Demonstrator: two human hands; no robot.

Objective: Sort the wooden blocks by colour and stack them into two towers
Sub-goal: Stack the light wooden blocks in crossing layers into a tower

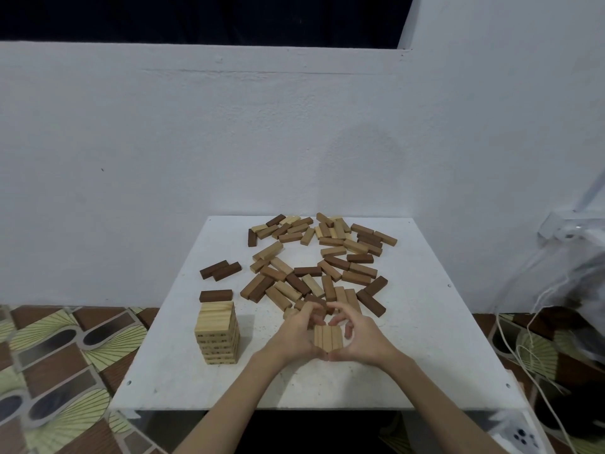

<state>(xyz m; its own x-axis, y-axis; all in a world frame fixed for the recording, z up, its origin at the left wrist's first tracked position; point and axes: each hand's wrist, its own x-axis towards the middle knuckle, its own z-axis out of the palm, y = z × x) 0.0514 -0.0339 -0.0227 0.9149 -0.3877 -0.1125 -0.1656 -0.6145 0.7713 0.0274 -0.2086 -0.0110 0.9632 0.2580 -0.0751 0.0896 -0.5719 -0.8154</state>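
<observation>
Both hands, left hand and right hand, grip three pale blocks squared together on the desk, right of the pale tower; next, probably carry this layer onto it, crosswise.

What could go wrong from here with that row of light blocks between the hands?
1. The three light blocks are only squeezed side by side between the left hand and right hand; lifted that way, the middle one may slip out.
2. The light tower stands near the table's left edge; a nudge while placing could topple it.
3. The pile lies just beyond the fingers and could snag.
</observation>
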